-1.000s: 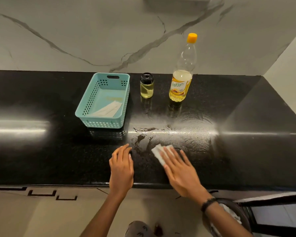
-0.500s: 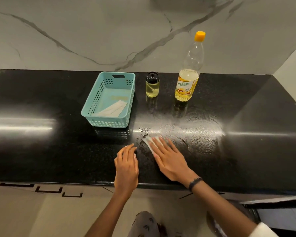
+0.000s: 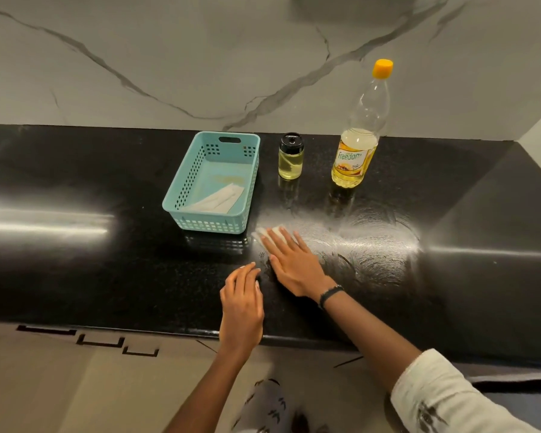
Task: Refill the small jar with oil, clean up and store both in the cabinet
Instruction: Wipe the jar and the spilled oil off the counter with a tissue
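Note:
A small glass jar [image 3: 290, 157] with a black lid holds yellow oil and stands at the back of the black counter [image 3: 107, 276]. To its right stands a tall oil bottle [image 3: 358, 145] with an orange cap, about a third full. My right hand [image 3: 294, 264] lies flat with straight fingers, pressing a white tissue [image 3: 270, 231] onto the counter in front of the jar. My left hand [image 3: 241, 304] rests palm down on the counter near the front edge, holding nothing.
A teal plastic basket [image 3: 181, 195] with folded white tissues inside stands left of the jar. A smeared, streaky patch [image 3: 366, 245] shines on the counter right of my right hand. A marble wall [image 3: 200, 57] rises behind; cabinet fronts [image 3: 100, 342] lie below the front edge.
My right hand has slid the tissue away from me and to the left, toward the basket's near corner. My left hand has stayed put on the counter.

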A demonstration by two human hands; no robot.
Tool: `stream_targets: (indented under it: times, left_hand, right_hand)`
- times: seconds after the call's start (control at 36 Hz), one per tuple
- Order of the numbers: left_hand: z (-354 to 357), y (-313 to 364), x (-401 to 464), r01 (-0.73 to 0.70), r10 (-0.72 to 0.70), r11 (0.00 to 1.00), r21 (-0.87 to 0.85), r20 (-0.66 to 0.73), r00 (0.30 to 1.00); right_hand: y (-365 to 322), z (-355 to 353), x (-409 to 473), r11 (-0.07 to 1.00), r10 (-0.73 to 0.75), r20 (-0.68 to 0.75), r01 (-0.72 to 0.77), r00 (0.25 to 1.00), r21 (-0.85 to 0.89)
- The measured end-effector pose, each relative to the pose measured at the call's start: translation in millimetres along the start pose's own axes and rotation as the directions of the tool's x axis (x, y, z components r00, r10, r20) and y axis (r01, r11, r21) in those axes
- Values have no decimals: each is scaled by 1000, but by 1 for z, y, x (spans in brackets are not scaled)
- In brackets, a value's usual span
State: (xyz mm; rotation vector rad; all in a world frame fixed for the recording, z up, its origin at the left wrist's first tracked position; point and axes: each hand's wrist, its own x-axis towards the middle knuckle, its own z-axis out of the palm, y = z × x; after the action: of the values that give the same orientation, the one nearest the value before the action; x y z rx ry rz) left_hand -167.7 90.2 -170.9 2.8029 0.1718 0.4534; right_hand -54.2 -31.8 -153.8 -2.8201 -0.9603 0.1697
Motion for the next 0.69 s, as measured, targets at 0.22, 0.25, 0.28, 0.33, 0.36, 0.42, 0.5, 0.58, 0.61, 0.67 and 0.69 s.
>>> stream_targets:
  times: [0.22,0.25,0.28,0.33,0.36,0.42,0.5,0.58,0.61,0.67,0.69]
  left_hand:
    - [0,-1,0,-13,13,1000,-10,1,1000]
    - [0,-1,0,-13,13,1000,-18,1,1000]
    - [0,-1,1,-14,14,1000,-25,-1,1000]
    - [1,-1,1,-18,18,999,-31,3,1000]
    - [0,-1,0,-22,22,999,-31,10,1000]
    - [0,-2,0,-29,30,999,-28,25,999]
    - [-3,-1,2,-8,10,994,-111,16,1000]
    - [-6,-2,0,21,-36,959,-282,-50,998]
    - [-9,-4,0,20,-44,949,-314,-69,997]
    - [-15,-9,-2,-4,-24,948,-318,-84,996]
    - [-18,-14,-2,-23,-5,951,-307,-89,996]
  right_hand:
    - [29,-2,-71,987,-164,10,164,986,2]
    - [37,-4,-72,992,-126,14,126,992,-8]
    - [43,-6,-69,996,-79,20,79,997,-28]
    - [47,-6,-56,998,19,28,-17,999,-60]
    - [44,-6,-47,997,62,28,-60,998,-54]
    - [30,-3,-30,993,119,22,-119,993,-14]
    - [2,3,-17,997,79,30,-79,996,5]
    - [-21,9,-30,999,-38,-8,38,999,21]
    - [-25,10,-40,997,-78,-15,78,997,23]
    - [-28,14,-63,990,-139,-10,139,990,10]
    - [-26,15,-75,987,-159,-5,159,987,3]
